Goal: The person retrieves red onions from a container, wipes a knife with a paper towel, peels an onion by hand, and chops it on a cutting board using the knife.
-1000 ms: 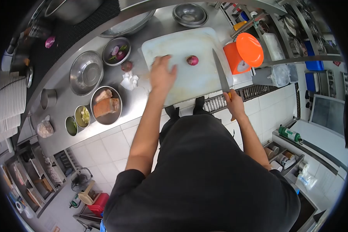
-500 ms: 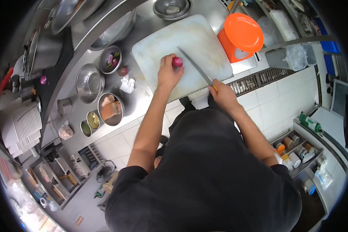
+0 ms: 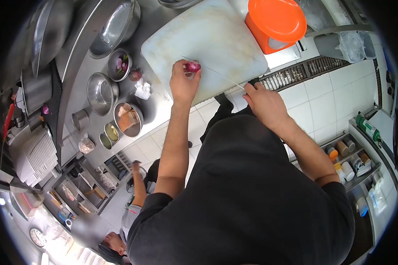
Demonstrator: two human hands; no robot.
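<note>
On the white cutting board (image 3: pixel 225 33), my left hand (image 3: pixel 184 84) has its fingers wrapped round a red onion (image 3: pixel 192 66). My right hand (image 3: pixel 266 102) is closed on the handle of a knife, which my fingers mostly hide. Seen nearly edge-on, the knife's blade (image 3: pixel 223 76) looks like a thin line and reaches across the board to the onion, its tip just beyond it. Whether the blade has cut into the onion I cannot tell. Left of the board lie another onion (image 3: pixel 135 75) and crumpled white paper (image 3: pixel 142 89).
An orange scale (image 3: pixel 274 22) stands right of the board. Metal bowls line the left side, one with meat (image 3: pixel 127 120), one with onion pieces (image 3: pixel 119 64). Stacked plates (image 3: pixel 33 154) are at far left. Another person (image 3: pixel 130 216) is at the lower left, an arm extended.
My left hand reached down and took hold of the onion. My right hand brought the knife from the board's right side over to the onion. Another person has come into view.
</note>
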